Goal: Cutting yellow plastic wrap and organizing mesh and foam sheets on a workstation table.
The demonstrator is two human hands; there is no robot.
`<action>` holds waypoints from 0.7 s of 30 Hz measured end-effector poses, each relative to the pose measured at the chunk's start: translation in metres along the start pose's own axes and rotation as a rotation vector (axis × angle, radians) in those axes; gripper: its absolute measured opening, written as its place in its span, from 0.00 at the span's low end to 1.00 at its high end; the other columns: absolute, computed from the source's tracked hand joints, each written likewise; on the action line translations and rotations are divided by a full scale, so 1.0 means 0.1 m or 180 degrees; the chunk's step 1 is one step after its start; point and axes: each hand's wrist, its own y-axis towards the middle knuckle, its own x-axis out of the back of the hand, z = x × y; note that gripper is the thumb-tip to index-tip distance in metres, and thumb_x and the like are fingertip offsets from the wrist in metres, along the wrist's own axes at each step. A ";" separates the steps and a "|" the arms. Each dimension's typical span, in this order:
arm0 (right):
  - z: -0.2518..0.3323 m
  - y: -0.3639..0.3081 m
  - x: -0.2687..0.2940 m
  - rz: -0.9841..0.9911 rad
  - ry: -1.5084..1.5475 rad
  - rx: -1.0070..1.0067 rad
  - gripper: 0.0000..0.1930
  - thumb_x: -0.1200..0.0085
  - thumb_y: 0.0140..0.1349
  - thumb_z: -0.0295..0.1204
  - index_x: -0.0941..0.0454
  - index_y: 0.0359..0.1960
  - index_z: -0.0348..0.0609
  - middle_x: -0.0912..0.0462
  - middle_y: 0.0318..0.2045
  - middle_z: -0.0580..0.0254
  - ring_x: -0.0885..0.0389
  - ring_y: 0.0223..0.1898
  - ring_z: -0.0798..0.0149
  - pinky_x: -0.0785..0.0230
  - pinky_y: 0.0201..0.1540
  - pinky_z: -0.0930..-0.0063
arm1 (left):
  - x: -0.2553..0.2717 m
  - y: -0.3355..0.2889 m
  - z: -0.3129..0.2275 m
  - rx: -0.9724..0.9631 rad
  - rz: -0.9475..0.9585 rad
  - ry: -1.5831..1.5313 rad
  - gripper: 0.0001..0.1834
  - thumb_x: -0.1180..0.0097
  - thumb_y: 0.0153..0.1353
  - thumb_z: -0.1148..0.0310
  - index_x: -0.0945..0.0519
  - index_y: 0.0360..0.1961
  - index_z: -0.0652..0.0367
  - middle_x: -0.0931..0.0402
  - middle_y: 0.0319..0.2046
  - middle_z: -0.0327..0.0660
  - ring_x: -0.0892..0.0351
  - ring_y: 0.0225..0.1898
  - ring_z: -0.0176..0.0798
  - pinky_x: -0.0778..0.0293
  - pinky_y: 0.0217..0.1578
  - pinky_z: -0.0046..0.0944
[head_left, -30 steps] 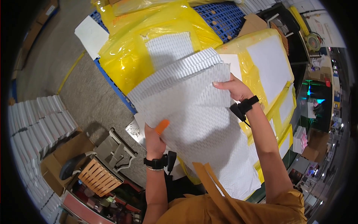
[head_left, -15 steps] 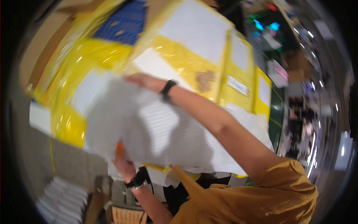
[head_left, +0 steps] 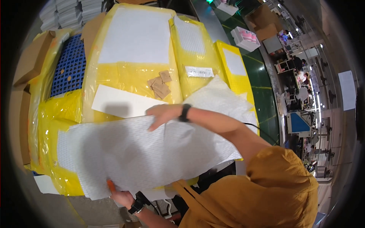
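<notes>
A large white ribbed sheet (head_left: 129, 155), soft and slightly creased, spreads over yellow plastic-wrapped packs. My left hand (head_left: 122, 197), with orange covering on one fingertip, is closed on the sheet's near left edge; some fingers are hidden under it. At the far edge, my right hand (head_left: 163, 114) pinches the sheet, its thumb on top. Beyond that hand lies a white strip of card (head_left: 125, 102). Several small brown cardboard pieces (head_left: 159, 85) rest on a large yellow-wrapped pack (head_left: 125, 72).
A second yellow pack (head_left: 194, 49) bears a clear labelled bag (head_left: 199, 71). On the left are a blue perforated mat (head_left: 68, 66) and an open cardboard box (head_left: 32, 62). A white box of pink items (head_left: 246, 39) sits on the green surface (head_left: 266, 100) at right.
My view has turned and steadied, showing more of the packs. The sheet now lies lower and flatter, and both hands still hold it.
</notes>
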 end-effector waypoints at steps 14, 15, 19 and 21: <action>-1.03 -1.75 -0.04 -0.0480 -0.0334 -0.0885 0.36 0.25 0.34 0.49 0.18 0.45 0.40 0.15 0.40 0.48 0.17 0.44 0.50 0.27 0.46 0.63 | 0.16 0.12 0.03 0.0036 -0.0055 0.0512 0.25 0.36 0.64 0.59 0.24 0.55 0.66 0.23 0.55 0.43 0.24 0.54 0.41 0.28 0.57 0.42; -1.07 -1.80 -0.06 -0.0492 -0.0301 -0.0892 0.36 0.25 0.34 0.49 0.18 0.45 0.40 0.15 0.40 0.48 0.17 0.44 0.50 0.27 0.46 0.63 | 0.12 0.10 0.02 0.0065 -0.0091 0.0617 0.25 0.36 0.64 0.58 0.23 0.54 0.66 0.23 0.54 0.43 0.24 0.54 0.40 0.29 0.58 0.41; -1.31 -1.99 -0.13 -0.0318 0.0094 -0.0998 0.33 0.23 0.34 0.47 0.17 0.42 0.41 0.14 0.35 0.52 0.16 0.42 0.53 0.28 0.45 0.66 | 0.05 0.10 -0.01 -0.0103 -0.0355 0.1160 0.26 0.37 0.64 0.55 0.22 0.53 0.67 0.22 0.52 0.43 0.24 0.53 0.40 0.30 0.58 0.40; -1.44 -2.15 -0.12 -0.0175 0.0357 -0.1137 0.32 0.23 0.34 0.46 0.17 0.40 0.40 0.14 0.35 0.53 0.16 0.40 0.55 0.29 0.44 0.68 | 0.17 0.19 0.01 -0.0131 -0.0393 0.1249 0.27 0.37 0.64 0.54 0.23 0.53 0.67 0.22 0.52 0.43 0.24 0.53 0.40 0.30 0.58 0.40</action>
